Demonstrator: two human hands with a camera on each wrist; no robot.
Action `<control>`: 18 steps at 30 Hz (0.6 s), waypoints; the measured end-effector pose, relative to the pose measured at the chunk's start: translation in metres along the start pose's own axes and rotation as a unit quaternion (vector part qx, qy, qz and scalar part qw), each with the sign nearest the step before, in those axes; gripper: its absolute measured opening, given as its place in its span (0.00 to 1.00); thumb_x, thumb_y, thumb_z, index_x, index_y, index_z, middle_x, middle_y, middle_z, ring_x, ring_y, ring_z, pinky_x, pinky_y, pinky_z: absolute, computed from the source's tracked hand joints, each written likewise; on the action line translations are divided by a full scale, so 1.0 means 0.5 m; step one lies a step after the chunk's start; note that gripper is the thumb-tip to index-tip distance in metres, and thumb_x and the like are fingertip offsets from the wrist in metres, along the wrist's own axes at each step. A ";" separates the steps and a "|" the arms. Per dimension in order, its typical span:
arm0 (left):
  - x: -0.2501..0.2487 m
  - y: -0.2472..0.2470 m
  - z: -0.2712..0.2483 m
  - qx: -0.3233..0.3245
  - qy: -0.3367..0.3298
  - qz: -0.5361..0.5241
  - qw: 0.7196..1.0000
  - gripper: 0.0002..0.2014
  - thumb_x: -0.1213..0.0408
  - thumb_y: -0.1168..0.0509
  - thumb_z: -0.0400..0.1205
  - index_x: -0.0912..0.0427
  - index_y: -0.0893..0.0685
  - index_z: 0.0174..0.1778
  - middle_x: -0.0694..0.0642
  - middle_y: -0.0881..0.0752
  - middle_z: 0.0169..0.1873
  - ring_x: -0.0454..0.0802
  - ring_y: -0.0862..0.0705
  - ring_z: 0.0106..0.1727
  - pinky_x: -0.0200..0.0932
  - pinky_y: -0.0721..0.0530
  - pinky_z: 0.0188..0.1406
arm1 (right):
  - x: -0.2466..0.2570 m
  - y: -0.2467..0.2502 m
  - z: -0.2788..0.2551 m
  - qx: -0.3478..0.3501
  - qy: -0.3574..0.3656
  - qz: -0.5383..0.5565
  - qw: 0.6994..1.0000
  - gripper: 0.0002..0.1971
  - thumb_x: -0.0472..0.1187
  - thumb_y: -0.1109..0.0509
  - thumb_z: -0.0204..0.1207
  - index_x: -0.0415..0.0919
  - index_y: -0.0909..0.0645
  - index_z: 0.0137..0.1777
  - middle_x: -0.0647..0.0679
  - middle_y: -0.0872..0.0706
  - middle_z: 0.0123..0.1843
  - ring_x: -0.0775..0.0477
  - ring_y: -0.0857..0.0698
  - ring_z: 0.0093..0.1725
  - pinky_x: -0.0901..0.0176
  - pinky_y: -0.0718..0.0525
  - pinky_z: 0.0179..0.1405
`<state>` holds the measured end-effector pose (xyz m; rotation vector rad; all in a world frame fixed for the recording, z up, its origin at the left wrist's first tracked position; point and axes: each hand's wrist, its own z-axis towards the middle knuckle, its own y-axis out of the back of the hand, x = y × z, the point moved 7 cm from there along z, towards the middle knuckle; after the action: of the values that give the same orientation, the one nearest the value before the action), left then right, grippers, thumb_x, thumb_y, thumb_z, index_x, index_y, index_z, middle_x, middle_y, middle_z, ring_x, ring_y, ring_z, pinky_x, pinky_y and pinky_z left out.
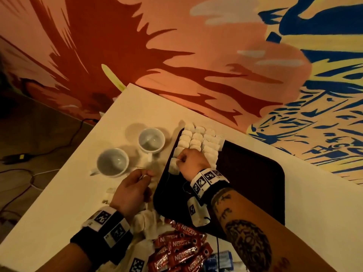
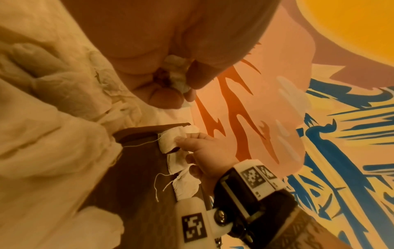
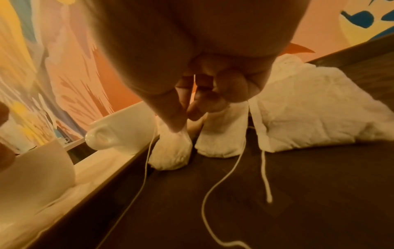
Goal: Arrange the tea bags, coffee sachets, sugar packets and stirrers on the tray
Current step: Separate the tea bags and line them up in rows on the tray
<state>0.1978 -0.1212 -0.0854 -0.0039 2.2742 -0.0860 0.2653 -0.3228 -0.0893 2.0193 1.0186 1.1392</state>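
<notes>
- Tray: dark, rounded corners, lay on the white table against the painted wall. I noted most of its surface bare, presumably kept free for the other supplies.
- Arranged tea bags: white, packed edge to edge in rows at the tray's far left corner; I judged the tight packing was meant to save room.
- Right hand: fingers curled, thumb and forefinger pinching the tea bag in hand by its top at the near end of the left row, against the tray's rim. Strings trailed loose across the tray.
- Left hand: off the tray, fingers curled round a small white crumpled piece, probably the next tea bag held ready; I could not tell for certain.
- Loose tea bags: heaped on the table beside the tray's near left corner, not yet placed.
- Coffee sachets: red Nescafé sticks, piled on the table just off the tray's near edge.
- Blue packets: partly visible at the bottom edge; contents unreadable.
- Two white cups: empty, standing left of the tray.
- Stirrers: I saw none.
</notes>
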 end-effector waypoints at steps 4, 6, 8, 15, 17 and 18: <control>-0.011 -0.013 0.003 0.010 -0.025 0.010 1.000 0.11 0.72 0.40 0.87 0.58 0.13 0.55 0.53 0.20 0.25 0.46 0.20 0.28 0.43 0.16 0.31 | -0.005 0.004 0.008 -0.005 -0.016 0.000 1.000 0.09 0.47 0.30 0.80 0.48 0.13 0.56 0.47 0.10 0.58 0.44 0.13 0.57 0.60 0.17 0.55; -0.009 -0.017 0.007 0.014 -0.032 0.028 0.999 0.12 0.71 0.39 0.87 0.53 0.13 0.58 0.50 0.18 0.24 0.47 0.18 0.29 0.48 0.13 0.38 | -0.005 0.006 0.006 -0.006 -0.016 0.002 1.000 0.09 0.48 0.30 0.80 0.49 0.13 0.55 0.48 0.10 0.58 0.45 0.13 0.57 0.60 0.17 0.55; -0.009 -0.022 0.007 0.018 -0.038 0.043 0.998 0.12 0.70 0.36 0.85 0.49 0.15 0.58 0.50 0.14 0.28 0.49 0.14 0.32 0.52 0.11 0.42 | -0.006 0.006 0.003 -0.005 -0.017 -0.001 1.000 0.08 0.49 0.30 0.80 0.50 0.13 0.55 0.49 0.10 0.57 0.45 0.13 0.56 0.61 0.18 0.54; -0.017 -0.043 -0.004 0.017 -0.051 0.087 0.995 0.06 0.70 0.27 0.79 0.59 0.17 0.47 0.60 0.09 0.36 0.48 0.12 0.33 0.38 0.14 0.31 | -0.003 0.026 -0.023 -0.061 -0.006 0.051 0.997 0.16 0.48 0.29 0.78 0.47 0.19 0.65 0.47 0.17 0.63 0.45 0.15 0.59 0.52 0.17 0.63; -0.024 -0.050 -0.010 0.025 -0.062 0.108 0.992 0.05 0.68 0.25 0.78 0.61 0.16 0.44 0.59 0.09 0.33 0.47 0.14 0.30 0.36 0.17 0.28 | 0.009 0.037 -0.060 -0.096 0.031 0.109 0.989 0.13 0.47 0.29 0.80 0.47 0.17 0.63 0.49 0.16 0.59 0.50 0.16 0.53 0.56 0.17 0.59; -0.029 -0.055 -0.013 0.028 -0.068 0.120 0.990 0.05 0.67 0.24 0.77 0.61 0.15 0.42 0.58 0.09 0.31 0.45 0.15 0.28 0.34 0.19 0.27 | 0.015 0.034 -0.081 -0.092 0.052 0.152 0.983 0.10 0.48 0.30 0.81 0.48 0.15 0.59 0.51 0.14 0.56 0.54 0.16 0.48 0.57 0.17 0.55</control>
<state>0.2017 -0.1477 -0.0686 0.2853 2.1193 -0.0216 0.2378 -0.3201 -0.0544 2.0272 0.6365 1.4535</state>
